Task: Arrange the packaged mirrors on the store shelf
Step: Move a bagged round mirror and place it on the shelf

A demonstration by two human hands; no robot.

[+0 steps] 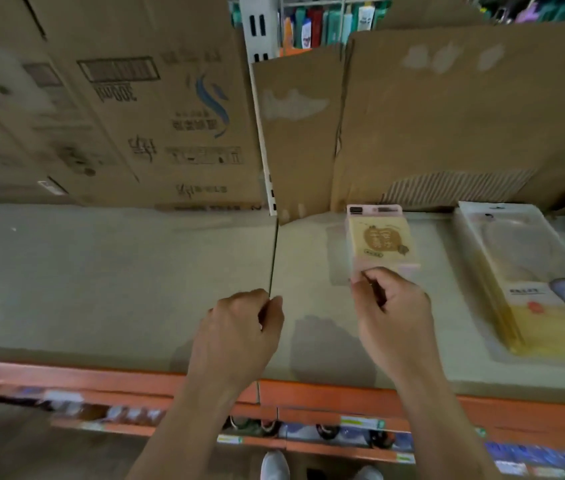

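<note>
Pinching the near edge of a small pink-and-cream packaged mirror [381, 242], the person's right hand [392, 306] holds it at the shelf [101, 289] near 2 o'clock; whether it lies flat yet is unclear. A stack of larger clear-packed hand mirrors [530, 278] lies at 3 o'clock, cut off by the frame, so I judge the arranging barely begun. The left hand [239, 327] curls at 6 o'clock; whether it grips anything I cannot tell. Blur hides the labels.
</note>
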